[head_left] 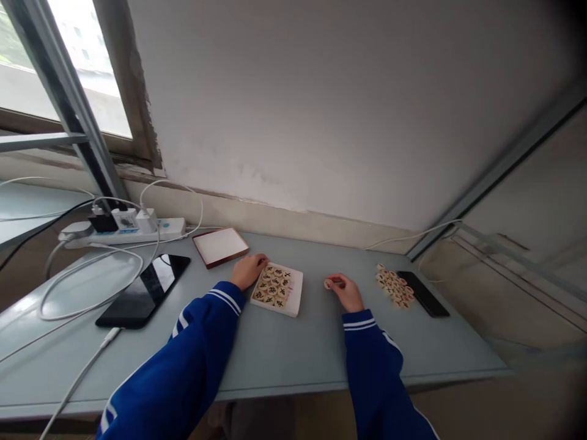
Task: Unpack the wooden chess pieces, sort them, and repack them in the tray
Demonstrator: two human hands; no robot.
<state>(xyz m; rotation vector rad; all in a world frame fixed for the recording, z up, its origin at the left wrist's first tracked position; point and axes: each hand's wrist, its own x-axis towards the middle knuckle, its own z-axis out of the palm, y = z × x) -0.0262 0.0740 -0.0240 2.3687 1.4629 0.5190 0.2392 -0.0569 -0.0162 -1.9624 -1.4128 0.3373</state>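
A shallow white box [296,296] sits on the desk with rows of round Chinese chess pieces [271,285] in it, their faces marked with dark characters. The box's right strip shows its pale bottom. My left hand [248,271] is closed at the box's upper left corner, fingertips on its edge. To the right of the box, my right hand [347,292] pinches one round Chinese chess piece [327,284] between thumb and fingers, just above the desk. A heap of loose Chinese chess pieces [395,287] lies farther right, apart from my right hand.
The box lid [221,245] lies inside up behind my left hand. A black tablet [144,293] with a white cable [110,336] is at left, before a power strip [172,228] with plugged chargers. A black phone [422,294] touches the heap. The wall [293,122] rises behind.
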